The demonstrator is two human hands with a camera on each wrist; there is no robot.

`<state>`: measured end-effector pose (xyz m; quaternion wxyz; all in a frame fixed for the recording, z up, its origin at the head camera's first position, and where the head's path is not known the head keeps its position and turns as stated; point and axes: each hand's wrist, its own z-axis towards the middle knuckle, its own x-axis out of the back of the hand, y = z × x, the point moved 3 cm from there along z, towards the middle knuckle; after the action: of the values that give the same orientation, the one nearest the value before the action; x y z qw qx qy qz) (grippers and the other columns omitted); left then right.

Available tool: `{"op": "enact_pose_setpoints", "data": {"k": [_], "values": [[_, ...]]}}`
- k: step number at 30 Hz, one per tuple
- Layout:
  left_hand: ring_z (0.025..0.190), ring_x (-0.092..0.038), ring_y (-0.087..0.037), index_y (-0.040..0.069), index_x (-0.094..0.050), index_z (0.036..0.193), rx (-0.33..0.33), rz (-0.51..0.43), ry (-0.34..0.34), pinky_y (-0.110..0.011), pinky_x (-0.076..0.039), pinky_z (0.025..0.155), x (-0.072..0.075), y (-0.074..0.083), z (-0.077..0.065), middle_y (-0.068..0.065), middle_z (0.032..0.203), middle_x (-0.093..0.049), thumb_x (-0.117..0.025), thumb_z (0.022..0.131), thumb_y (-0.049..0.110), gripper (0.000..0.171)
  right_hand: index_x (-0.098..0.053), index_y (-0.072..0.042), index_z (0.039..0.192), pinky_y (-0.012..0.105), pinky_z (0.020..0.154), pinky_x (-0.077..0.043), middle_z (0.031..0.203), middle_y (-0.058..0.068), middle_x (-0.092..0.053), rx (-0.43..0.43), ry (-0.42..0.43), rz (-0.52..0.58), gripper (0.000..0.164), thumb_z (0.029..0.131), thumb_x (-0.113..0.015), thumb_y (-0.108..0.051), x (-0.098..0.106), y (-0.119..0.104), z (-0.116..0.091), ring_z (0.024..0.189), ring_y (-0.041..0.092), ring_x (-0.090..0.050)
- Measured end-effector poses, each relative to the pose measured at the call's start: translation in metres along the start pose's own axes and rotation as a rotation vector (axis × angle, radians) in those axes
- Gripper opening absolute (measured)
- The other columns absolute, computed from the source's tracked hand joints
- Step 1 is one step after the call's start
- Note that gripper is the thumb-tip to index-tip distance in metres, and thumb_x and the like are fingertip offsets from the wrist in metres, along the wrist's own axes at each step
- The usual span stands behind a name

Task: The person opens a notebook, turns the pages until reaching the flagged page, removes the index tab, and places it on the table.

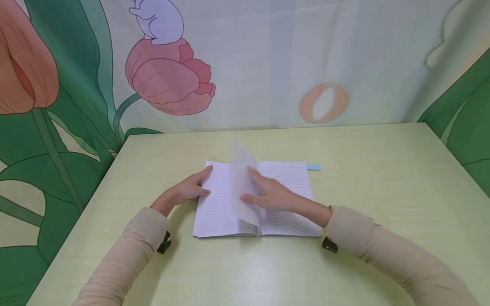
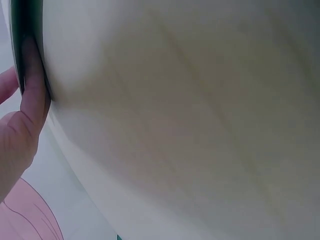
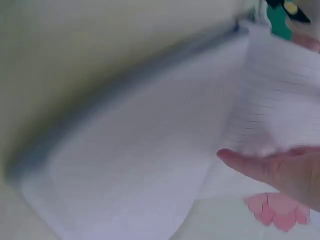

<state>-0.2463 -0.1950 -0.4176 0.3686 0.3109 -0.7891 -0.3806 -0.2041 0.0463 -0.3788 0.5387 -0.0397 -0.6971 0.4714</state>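
An open notebook [image 1: 220,212] with ruled pages lies on the table, and one leaf [image 1: 241,187] stands up near its middle, leaning to the left. At the left page's outer edge, my left hand [image 1: 187,187] holds the notebook, thumb on top. The left wrist view shows a finger [image 2: 34,95] tucked under the dark cover [image 2: 27,20]. My right hand [image 1: 277,193] reaches over the right page [image 1: 296,223] and rests extended fingers and thumb against the raised leaf. In the right wrist view the thumb [image 3: 245,164] is straight over the paper.
A light blue tab [image 1: 314,167] sticks out past the notebook's top right edge. The pale table [image 1: 383,170] runs back to a curtain [image 1: 249,63] printed with flowers. Dark straps [image 1: 330,245] show at both sleeve cuffs.
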Motion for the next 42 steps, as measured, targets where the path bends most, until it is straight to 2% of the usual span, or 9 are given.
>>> {"op": "enact_pose_setpoints", "data": {"k": [4, 7, 9, 13, 17, 22, 29, 35, 42], "values": [[0.122, -0.034, -0.032, 0.010, -0.008, 0.147, 0.031, -0.079, 0.000, -0.048, -0.033, 0.097, 0.001, 0.001, 0.000, -0.018, 0.146, -0.017, -0.028, 0.100, 0.032, 0.055, -0.029, -0.005, 0.142, 0.041, 0.107, -0.014, 0.148, 0.013, -0.021, 0.132, -0.361, -0.049, 0.067, 0.091, -0.052, -0.040, -0.024, -0.007, -0.006, 0.136, 0.028, -0.009], [0.121, -0.036, -0.033, 0.005, -0.011, 0.145, 0.066, -0.123, 0.004, -0.048, -0.032, 0.098, 0.002, 0.002, 0.000, -0.022, 0.140, -0.027, -0.017, 0.097, 0.048, 0.065, -0.032, -0.007, 0.142, 0.039, 0.108, -0.010, 0.148, 0.012, -0.021, 0.185, -0.483, -0.082, 0.062, 0.092, -0.052, -0.038, -0.032, -0.007, -0.009, 0.137, 0.026, -0.003], [0.127, -0.029, -0.032, 0.006, -0.005, 0.146, 0.068, -0.099, 0.014, -0.048, -0.030, 0.099, 0.002, 0.002, -0.001, -0.020, 0.145, -0.018, -0.027, 0.098, 0.042, 0.064, -0.032, -0.006, 0.142, 0.038, 0.108, -0.010, 0.148, 0.010, -0.020, 0.211, -0.507, -0.089, 0.062, 0.091, -0.052, -0.037, -0.032, -0.006, -0.010, 0.137, 0.024, -0.002], [0.126, -0.030, -0.034, 0.019, 0.007, 0.146, 0.008, -0.035, 0.010, -0.049, -0.033, 0.096, 0.002, 0.001, -0.001, -0.017, 0.150, -0.005, -0.049, 0.094, 0.011, 0.077, -0.025, -0.006, 0.144, 0.047, 0.107, -0.009, 0.150, 0.011, -0.013, 0.214, -0.460, -0.177, 0.072, 0.088, -0.056, -0.039, -0.026, 0.000, -0.014, 0.137, 0.026, 0.001], [0.101, -0.053, -0.030, 0.023, 0.005, 0.147, -0.009, -0.013, 0.023, -0.042, -0.044, 0.086, 0.001, 0.000, 0.001, -0.028, 0.134, -0.033, -0.053, 0.088, -0.004, 0.087, -0.011, -0.006, 0.146, 0.060, 0.102, -0.006, 0.151, 0.014, 0.000, 0.100, -0.375, -0.390, 0.096, 0.079, -0.063, -0.051, -0.016, 0.012, -0.024, 0.136, 0.030, 0.008], [0.092, -0.055, -0.026, 0.021, -0.001, 0.148, -0.015, 0.015, 0.030, -0.034, -0.047, 0.077, 0.002, -0.001, 0.001, -0.027, 0.129, -0.037, -0.053, 0.087, -0.005, 0.084, -0.004, -0.006, 0.146, 0.063, 0.100, -0.003, 0.150, 0.017, 0.004, -0.090, -0.369, -0.523, 0.113, 0.070, -0.067, -0.060, -0.001, 0.030, -0.034, 0.135, 0.033, 0.009], [0.105, -0.042, -0.028, 0.013, -0.017, 0.146, -0.039, 0.080, 0.011, -0.028, -0.041, 0.075, 0.004, 0.001, 0.000, -0.014, 0.150, -0.008, -0.055, 0.086, -0.005, 0.074, -0.006, -0.008, 0.147, 0.065, 0.098, -0.005, 0.151, 0.014, 0.004, -0.148, -0.412, -0.553, 0.115, 0.067, -0.065, -0.065, 0.006, 0.051, -0.034, 0.135, 0.035, 0.007], [0.102, -0.043, -0.027, 0.014, -0.020, 0.146, -0.017, 0.088, -0.006, -0.028, -0.039, 0.074, 0.004, 0.000, 0.001, -0.016, 0.148, -0.010, -0.054, 0.087, -0.004, 0.070, -0.007, -0.007, 0.147, 0.064, 0.099, -0.004, 0.151, 0.015, 0.002, -0.104, -0.387, -0.528, 0.110, 0.071, -0.063, -0.063, 0.017, 0.061, -0.031, 0.135, 0.035, 0.005], [0.092, -0.048, -0.024, 0.016, -0.020, 0.146, 0.015, 0.077, 0.002, -0.027, -0.041, 0.071, 0.005, -0.002, 0.000, -0.016, 0.142, -0.018, -0.053, 0.088, -0.003, 0.069, -0.016, 0.002, 0.144, 0.067, 0.096, -0.006, 0.149, 0.020, -0.010, -0.109, -0.247, -0.545, 0.089, 0.084, -0.054, -0.053, 0.054, 0.090, -0.020, 0.135, 0.036, -0.003]]}}
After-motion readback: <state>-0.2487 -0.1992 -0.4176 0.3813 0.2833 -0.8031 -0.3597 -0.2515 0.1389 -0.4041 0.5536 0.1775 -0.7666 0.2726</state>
